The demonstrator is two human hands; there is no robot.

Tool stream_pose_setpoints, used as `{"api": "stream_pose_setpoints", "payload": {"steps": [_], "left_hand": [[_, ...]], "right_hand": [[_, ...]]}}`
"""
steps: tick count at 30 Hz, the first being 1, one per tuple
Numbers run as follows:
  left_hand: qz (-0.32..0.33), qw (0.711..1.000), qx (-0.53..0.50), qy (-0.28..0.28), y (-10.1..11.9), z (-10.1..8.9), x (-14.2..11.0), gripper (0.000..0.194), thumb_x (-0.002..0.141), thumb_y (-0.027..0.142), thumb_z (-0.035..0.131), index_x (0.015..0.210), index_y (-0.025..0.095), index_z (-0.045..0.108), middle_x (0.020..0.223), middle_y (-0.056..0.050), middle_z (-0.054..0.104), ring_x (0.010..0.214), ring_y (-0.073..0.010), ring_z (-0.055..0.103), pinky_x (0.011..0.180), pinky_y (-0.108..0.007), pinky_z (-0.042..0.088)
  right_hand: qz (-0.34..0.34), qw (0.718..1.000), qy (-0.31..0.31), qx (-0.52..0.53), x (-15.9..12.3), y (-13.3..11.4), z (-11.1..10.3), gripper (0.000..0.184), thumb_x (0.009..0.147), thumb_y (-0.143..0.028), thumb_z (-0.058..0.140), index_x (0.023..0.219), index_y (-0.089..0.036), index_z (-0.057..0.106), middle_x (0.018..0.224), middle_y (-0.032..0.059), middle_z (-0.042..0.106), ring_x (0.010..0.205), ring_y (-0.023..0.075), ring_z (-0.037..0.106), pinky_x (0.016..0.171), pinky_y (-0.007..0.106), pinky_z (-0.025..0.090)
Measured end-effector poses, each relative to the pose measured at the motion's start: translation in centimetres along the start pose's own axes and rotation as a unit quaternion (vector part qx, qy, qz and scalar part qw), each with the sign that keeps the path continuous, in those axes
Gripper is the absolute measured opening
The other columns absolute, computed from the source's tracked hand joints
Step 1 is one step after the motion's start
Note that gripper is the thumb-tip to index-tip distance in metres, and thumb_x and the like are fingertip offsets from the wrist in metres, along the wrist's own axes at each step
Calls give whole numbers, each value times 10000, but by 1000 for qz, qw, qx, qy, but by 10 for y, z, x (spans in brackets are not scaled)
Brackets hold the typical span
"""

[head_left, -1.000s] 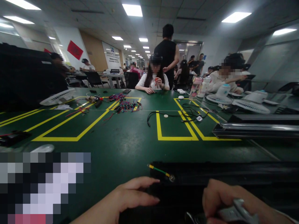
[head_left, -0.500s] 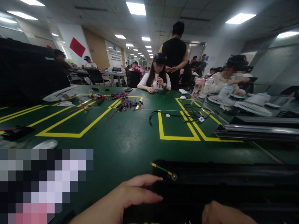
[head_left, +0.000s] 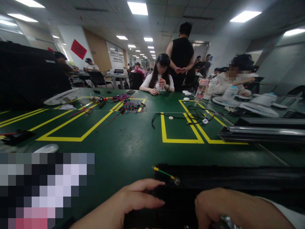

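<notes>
At the near edge of the green table [head_left: 133, 149], the left hand [head_left: 133, 200] lies flat on the end of a long black unit [head_left: 238, 181], fingers stretched out together and pointing right, holding nothing. The right hand [head_left: 233, 208] rests on the same unit just beside it, curled down over a metal tool [head_left: 227, 221] of which only a tip shows; how tightly the fingers close I cannot tell. The unit's long axis runs left to right across the view. A short green-yellow wire [head_left: 164, 173] with a ring terminal sits at its far left corner, just beyond the left fingertips, nearer that hand than the right. Farther off lie a black cable [head_left: 166, 116] and coloured wires [head_left: 130, 106]; a seated person [head_left: 158, 81] works across the table.
</notes>
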State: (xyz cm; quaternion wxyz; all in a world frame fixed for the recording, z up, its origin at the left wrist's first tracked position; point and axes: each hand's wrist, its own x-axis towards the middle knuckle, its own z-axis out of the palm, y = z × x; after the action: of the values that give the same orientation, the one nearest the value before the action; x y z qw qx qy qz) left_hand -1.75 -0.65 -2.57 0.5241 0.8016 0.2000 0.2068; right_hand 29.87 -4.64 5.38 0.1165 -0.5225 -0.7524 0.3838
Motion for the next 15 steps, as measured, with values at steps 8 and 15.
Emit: {"api": "stream_pose_setpoints", "payload": {"steps": [8,15], "left_hand": [[-16,1000,-27,-2,1,-1,0,498,1007,503,691,1471,553,517,1668,28,414,1517,-327,421,1232,-516,361],[4,1000,-6,-1,1,-2,0,539,1016,416,707,1489,553,489,1673,32,406,1522,-299,420,1221,-486,382]], "right_hand": [[22,998,45,44,-7,-10,-7,167,842,-388,803,849,-263,693,746,-25,680,733,192,633,629,237,485],[59,966,-2,250,-27,11,-6,205,969,-416,668,911,-260,550,769,-53,586,707,155,515,656,247,427]]}}
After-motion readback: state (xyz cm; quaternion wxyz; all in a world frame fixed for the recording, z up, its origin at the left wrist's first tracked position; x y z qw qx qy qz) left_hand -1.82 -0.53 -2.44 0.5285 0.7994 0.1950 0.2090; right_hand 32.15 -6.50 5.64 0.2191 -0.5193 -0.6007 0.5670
